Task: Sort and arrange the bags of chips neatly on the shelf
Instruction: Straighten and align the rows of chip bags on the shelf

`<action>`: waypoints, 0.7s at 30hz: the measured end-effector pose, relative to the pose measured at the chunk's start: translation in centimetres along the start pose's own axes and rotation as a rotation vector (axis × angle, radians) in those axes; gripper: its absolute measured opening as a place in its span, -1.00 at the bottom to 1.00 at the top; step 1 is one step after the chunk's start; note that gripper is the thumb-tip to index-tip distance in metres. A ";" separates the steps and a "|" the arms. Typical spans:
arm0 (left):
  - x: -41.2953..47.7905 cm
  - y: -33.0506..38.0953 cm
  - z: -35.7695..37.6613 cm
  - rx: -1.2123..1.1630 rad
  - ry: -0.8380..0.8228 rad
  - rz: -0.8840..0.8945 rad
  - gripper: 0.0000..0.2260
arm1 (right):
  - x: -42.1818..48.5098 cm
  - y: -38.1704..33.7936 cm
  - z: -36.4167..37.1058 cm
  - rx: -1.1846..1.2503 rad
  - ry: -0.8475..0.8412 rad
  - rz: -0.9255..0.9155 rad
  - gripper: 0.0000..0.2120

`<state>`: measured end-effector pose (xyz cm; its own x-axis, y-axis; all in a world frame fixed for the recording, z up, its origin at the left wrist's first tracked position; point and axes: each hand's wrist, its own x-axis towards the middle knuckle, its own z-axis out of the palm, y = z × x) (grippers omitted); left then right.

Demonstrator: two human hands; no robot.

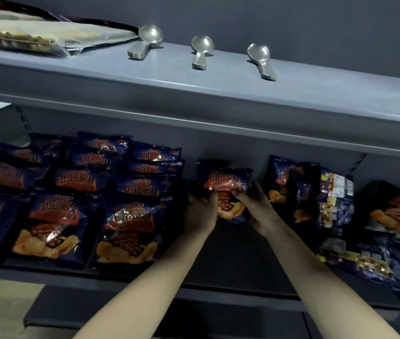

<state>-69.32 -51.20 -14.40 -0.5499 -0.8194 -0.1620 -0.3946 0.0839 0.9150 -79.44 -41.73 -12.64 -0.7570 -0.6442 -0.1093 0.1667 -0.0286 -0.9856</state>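
Both hands, left hand (201,211) and right hand (258,206), have fingers closed on one chip bag (225,189) mid-shelf (230,260), between the tidy rows (71,192) and the jumble (328,199). Next, I'd guess, it wants setting down beside the rows.

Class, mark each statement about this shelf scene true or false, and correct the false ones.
1. Both hands hold one dark blue chip bag. True: the left hand and the right hand both have a grip on it.
2. Metal spoons lie on the grey upper shelf. True.
3. The neat overlapping rows of bags are to the right of the hands. False: they are to the left.
4. The bags at the right stand in tidy rows. False: they lie jumbled.
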 end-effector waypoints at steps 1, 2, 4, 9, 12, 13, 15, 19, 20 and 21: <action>0.3 -0.4 0.2 0.020 -0.027 -0.014 -0.28 | -0.2 0.1 -0.3 -0.018 -0.012 -0.003 -0.58; 0.5 -0.7 0.4 0.039 -0.042 -0.019 -0.26 | -0.4 0.2 -0.6 -0.038 -0.020 0.006 -0.59; 0.9 -0.9 0.1 0.077 -0.047 -0.027 -0.22 | -0.7 0.7 -0.7 -0.074 -0.038 0.029 -0.60; 0.4 -0.7 -0.4 0.174 -0.042 0.058 -0.41 | -1.1 1.3 -0.7 -0.027 -0.062 0.050 -0.56; -0.1 -0.4 -0.6 0.114 -0.021 0.097 -0.40 | -1.3 1.1 -0.3 -0.007 -0.079 -0.002 -0.51; 0.0 -0.2 -0.7 0.089 -0.008 0.116 -0.45 | -1.1 1.2 -0.2 -0.014 -0.086 -0.023 -0.51; 0.4 0.2 -0.8 0.045 0.031 0.154 -0.56 | -0.8 1.0 0.2 -0.026 -0.095 -0.051 -0.52; 1.9 0.0 -0.9 -0.118 0.088 0.137 -0.55 | 0.6 0.9 1.9 -0.060 -0.143 -0.067 -0.49; 2.2 0.0 -0.8 -0.174 0.088 0.100 -0.56 | 1.1 1.2 2.3 -0.071 -0.146 -0.063 -0.48; 2.5 0.1 -0.6 -0.209 0.088 0.050 -0.57 | 1.6 1.6 2.8 -0.073 -0.136 -0.058 -0.46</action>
<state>-70.29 -53.58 -14.52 -0.4946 -0.8644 -0.0900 -0.2025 0.0139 0.9792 -78.62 -44.95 -14.05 -0.6703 -0.7411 -0.0387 0.0754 -0.0161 -0.9970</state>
